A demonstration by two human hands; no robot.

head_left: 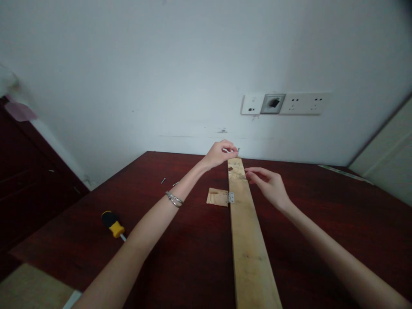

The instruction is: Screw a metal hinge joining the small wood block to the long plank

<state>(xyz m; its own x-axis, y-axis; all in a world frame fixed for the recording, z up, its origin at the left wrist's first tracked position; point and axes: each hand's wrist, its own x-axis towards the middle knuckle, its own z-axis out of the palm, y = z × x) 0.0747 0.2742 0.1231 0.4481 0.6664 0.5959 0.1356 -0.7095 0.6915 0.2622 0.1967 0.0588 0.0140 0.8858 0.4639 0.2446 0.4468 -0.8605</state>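
Observation:
A long pale wooden board lies lengthwise on the dark red table. At its far end my left hand pinches a small metal screw between thumb and fingertips, just above the wood. My right hand is beside the board's right edge, thumb and forefinger tips close together; whatever might be between them is too small to tell. A small metal hinge joins the board's left edge to a short, thin wooden piece.
To the left lies a yellow and black screwdriver, partly behind my left forearm. Two loose screws, one of them a dark screw, rest on the table. Behind the table rises a white wall with a row of sockets.

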